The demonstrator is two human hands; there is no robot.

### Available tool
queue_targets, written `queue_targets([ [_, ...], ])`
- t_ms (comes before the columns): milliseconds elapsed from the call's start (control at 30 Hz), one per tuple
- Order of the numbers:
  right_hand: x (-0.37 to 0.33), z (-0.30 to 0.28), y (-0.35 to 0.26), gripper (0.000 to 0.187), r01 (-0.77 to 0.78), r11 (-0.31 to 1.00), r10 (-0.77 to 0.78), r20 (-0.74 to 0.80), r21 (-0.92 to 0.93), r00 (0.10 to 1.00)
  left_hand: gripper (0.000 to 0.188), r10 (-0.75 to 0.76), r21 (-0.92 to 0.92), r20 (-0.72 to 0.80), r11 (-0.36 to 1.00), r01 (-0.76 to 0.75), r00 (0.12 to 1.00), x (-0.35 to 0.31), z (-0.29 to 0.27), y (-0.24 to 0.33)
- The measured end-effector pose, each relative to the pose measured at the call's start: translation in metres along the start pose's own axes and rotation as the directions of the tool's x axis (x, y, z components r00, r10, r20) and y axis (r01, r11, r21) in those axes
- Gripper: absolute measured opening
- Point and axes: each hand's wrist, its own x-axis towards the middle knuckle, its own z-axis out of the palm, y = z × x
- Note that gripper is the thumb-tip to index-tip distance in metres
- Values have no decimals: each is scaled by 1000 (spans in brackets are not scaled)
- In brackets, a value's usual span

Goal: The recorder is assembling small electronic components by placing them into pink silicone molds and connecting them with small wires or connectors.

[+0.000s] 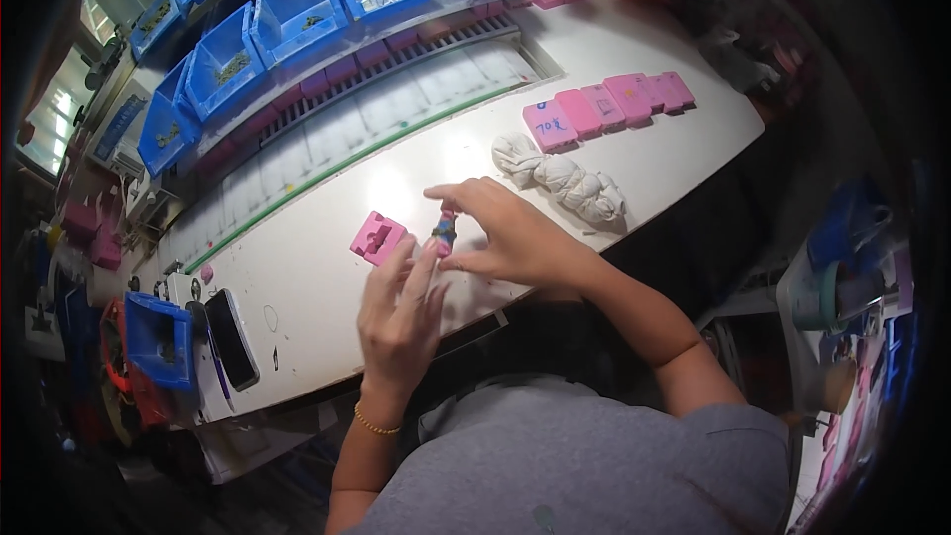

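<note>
Pink-and-blue piece (pixel 445 230), small and narrow with a darker band around its middle, is up between the person's 2 hands, above the white tabletop (pixel 317 302). Taking that piece as the centre of the dial, the right hand (pixel 517 238) lies at 3 o'clock, its forefinger arched across the 12 o'clock end and its thumb toward the 6 o'clock end, so the 2 digits make a wide C around the piece. The left hand (pixel 394 312) comes in from 7 o'clock, its fingers long and loosely extended, tips up against the lower part of the piece. Blur hides the contact, so I cannot tell which hand carries the weight or how firmly either grips.

At 9 o'clock, just beside the left fingertips, a pink block (pixel 376 239) with a cut-out recess rests on the tabletop. A twisted white cloth bundle (pixel 570 183) lies at 2 o'clock; beyond it, also toward 2, runs a row of pink blocks (pixel 604 107), the nearest marked in blue handwriting. At 8 o'clock are a dark-screened phone (pixel 230 339), a purple pen (pixel 220 376) and a blue bin (pixel 158 342). Toward 11, past a green-edged strip (pixel 327 175), stand more blue bins (pixel 297 15), several with small contents.
</note>
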Motion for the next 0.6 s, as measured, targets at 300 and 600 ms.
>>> queue_targets([
  [300,-25,-20,-16,35,-314,751,278,154,581,948,37,-433,-622,49,692,366,900,-14,24,13],
  [600,-31,14,10,17,-96,777,202,-102,623,974,30,-638,-712,334,312,630,694,-11,17,14],
])
